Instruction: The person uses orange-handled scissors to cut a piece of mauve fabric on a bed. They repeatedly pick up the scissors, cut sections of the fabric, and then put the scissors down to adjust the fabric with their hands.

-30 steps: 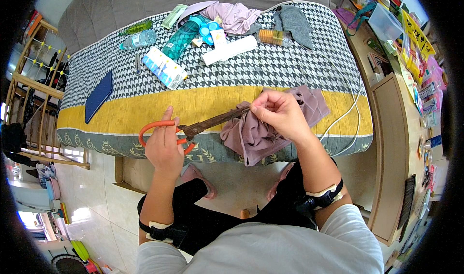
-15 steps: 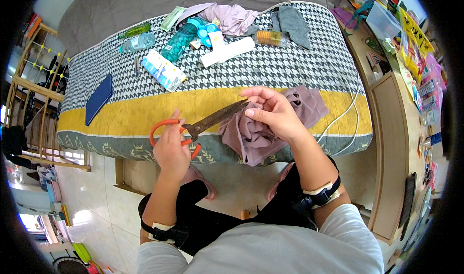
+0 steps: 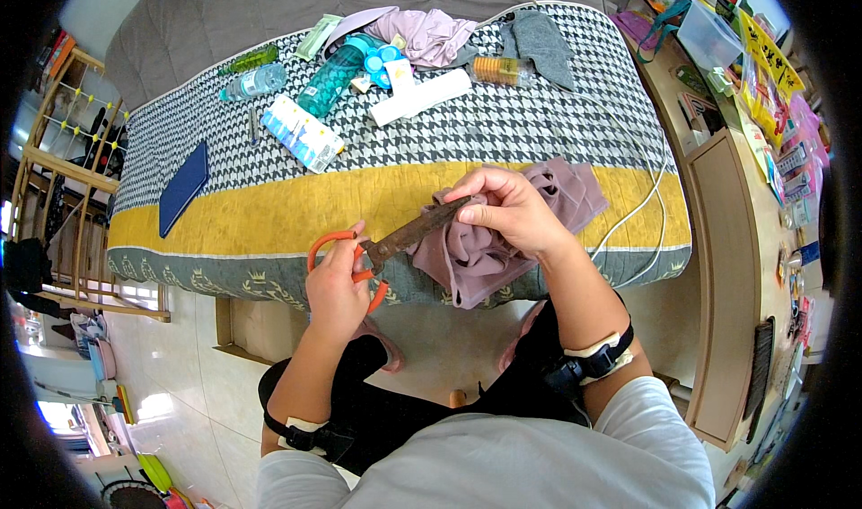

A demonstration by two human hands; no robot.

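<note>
My left hand (image 3: 336, 295) is closed round the orange handles of a pair of scissors (image 3: 415, 233) with dark, rusty-looking blades. The blades slant up to the right and lie together. At their tip, my right hand (image 3: 515, 211) pinches the metal between thumb and fingers. Below the blades and right hand, a crumpled mauve cloth (image 3: 469, 265) rests on the front edge of the bed (image 3: 260, 226), part of it hanging over the side. More of this cloth stretches right, behind my right wrist.
Toward the back of the bed lie a teal bottle (image 3: 334, 80), a clear bottle (image 3: 259, 81), a white-and-blue packet (image 3: 301, 134), a white roll (image 3: 422, 98) and a grey cloth (image 3: 543, 47). A blue folder (image 3: 184, 188) lies left. A white cable (image 3: 654, 190) runs down the right side.
My left hand and the scissors have shifted right and slightly down. The blade tip now sits further between my right thumb and fingers. The cloth stays in place.
</note>
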